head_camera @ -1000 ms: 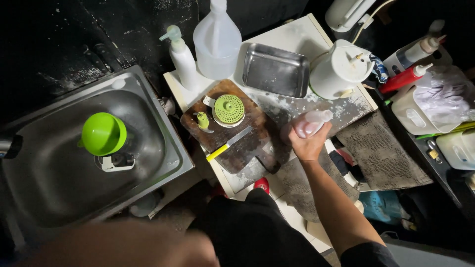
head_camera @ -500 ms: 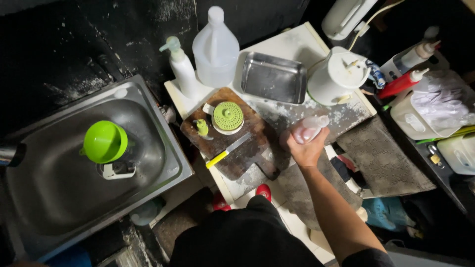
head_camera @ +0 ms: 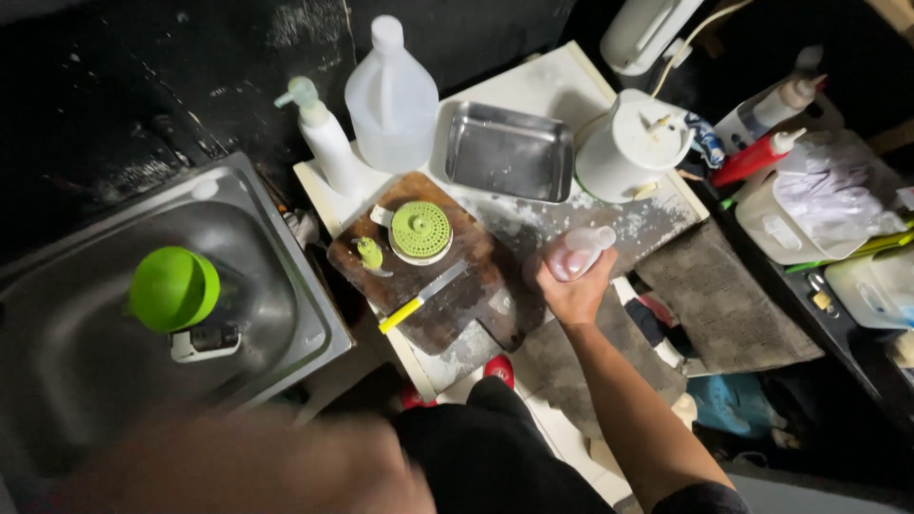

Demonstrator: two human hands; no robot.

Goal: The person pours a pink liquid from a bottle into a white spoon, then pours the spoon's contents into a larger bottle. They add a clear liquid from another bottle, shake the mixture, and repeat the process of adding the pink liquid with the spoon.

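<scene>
My right hand (head_camera: 569,293) grips a small clear plastic bottle (head_camera: 577,253) with pinkish content, held tilted over the dusty counter beside a dark wooden cutting board (head_camera: 447,295). On the board lie a yellow-handled knife (head_camera: 421,297), a round green lid (head_camera: 420,229) and a small green piece (head_camera: 369,254). My left arm is a blurred shape (head_camera: 257,466) at the bottom left; its hand cannot be made out.
A steel sink (head_camera: 86,343) on the left holds a green funnel (head_camera: 173,287). Behind the board stand a pump bottle (head_camera: 322,138), a large clear jug (head_camera: 392,100), a metal tray (head_camera: 508,152) and a white round container (head_camera: 630,145). Sauce bottles (head_camera: 762,143) and tubs crowd the right.
The blurred left arm left the bottom of the view and has come back. My right hand stays on the small bottle at the same spot.
</scene>
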